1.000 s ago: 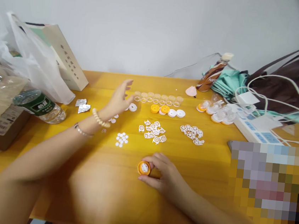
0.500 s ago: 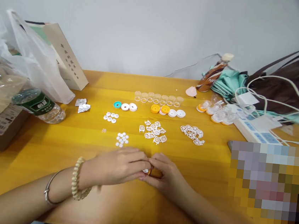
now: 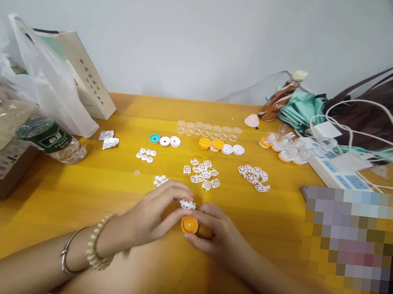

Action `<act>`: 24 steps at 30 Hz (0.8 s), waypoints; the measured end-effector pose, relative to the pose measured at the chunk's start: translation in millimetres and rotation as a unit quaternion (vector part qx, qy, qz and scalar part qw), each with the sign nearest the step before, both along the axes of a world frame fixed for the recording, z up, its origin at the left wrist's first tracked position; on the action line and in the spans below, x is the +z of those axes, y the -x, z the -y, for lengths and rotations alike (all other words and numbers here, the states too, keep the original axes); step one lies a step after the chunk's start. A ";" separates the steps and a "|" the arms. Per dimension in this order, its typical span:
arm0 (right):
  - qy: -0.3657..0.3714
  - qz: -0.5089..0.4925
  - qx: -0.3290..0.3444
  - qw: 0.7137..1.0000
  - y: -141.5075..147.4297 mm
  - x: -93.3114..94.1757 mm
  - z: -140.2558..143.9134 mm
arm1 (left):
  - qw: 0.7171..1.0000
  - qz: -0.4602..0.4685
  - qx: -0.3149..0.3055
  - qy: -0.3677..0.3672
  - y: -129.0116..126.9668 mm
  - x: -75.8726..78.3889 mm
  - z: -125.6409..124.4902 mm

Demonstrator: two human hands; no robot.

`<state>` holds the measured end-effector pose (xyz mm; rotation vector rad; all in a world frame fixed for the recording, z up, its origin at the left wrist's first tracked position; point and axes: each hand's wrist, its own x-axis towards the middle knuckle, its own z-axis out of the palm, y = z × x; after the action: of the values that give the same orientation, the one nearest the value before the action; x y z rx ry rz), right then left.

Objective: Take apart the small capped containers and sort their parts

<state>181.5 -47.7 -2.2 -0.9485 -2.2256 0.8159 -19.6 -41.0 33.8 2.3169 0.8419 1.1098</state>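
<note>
Over the yellow table (image 3: 72,190), the left hand (image 3: 156,210) pinches a white wheel-shaped insert (image 3: 187,204) just above the orange cap (image 3: 189,224) that the right hand (image 3: 218,233) grips by its rim; judging by this, seating is underway, calling for centring and pressing down.

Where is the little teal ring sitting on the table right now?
In the head view, the teal ring lies on the yellow table, left of centre, at the left end of a short row beside two white discs, just above a cluster of small white buttons.

White wheel piece (image 3: 187,204) above orange cap (image 3: 189,224)
</note>
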 end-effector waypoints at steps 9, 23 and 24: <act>0.100 -0.053 0.009 0.994 -7.3 16.8 -0.5 | 0.974 0.090 0.045 0.203 -9.4 -8.2 -15.8; 0.219 -0.205 -0.087 0.950 -5.5 18.6 -5.0 | 0.997 -0.072 -0.029 0.016 -17.3 -7.4 -13.5; 0.220 -0.202 -0.090 0.950 -4.9 18.6 -4.8 | 0.996 -0.079 -0.029 0.002 -17.1 -8.0 -13.6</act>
<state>186.5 -42.9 16.4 -1.0528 -1.6114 1.3196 -2.5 -27.4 25.7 2.4352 0.8263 0.9096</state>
